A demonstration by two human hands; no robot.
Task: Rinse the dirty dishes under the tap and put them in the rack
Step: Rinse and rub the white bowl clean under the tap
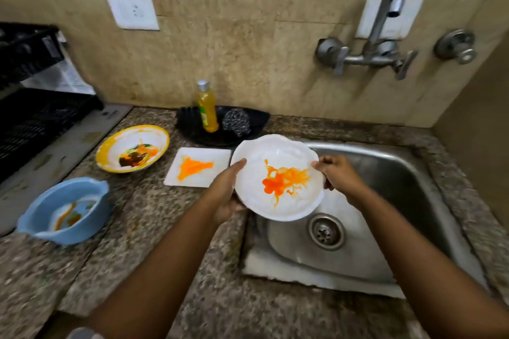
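Observation:
A white round plate (286, 157) smeared with orange sauce hangs over the left edge of the steel sink (399, 173). My left hand (225, 192) grips its left rim and my right hand (336, 173) grips its right rim. On the counter lie a white square plate (217, 176) with orange sauce, a yellow-rimmed bowl (110, 146) with dark and orange residue, and a blue bowl (38, 217) with residue. The tap (391, 3) is on the wall above the sink, with no water running. The black rack (35, 118) stands at the far left.
A black tray (190, 124) at the back holds a yellow soap bottle (207, 107) and a steel scrubber (237, 121). The sink drain (326, 231) lies below the held plate. A wall socket (132, 9) sits above the counter. A side wall closes in on the right.

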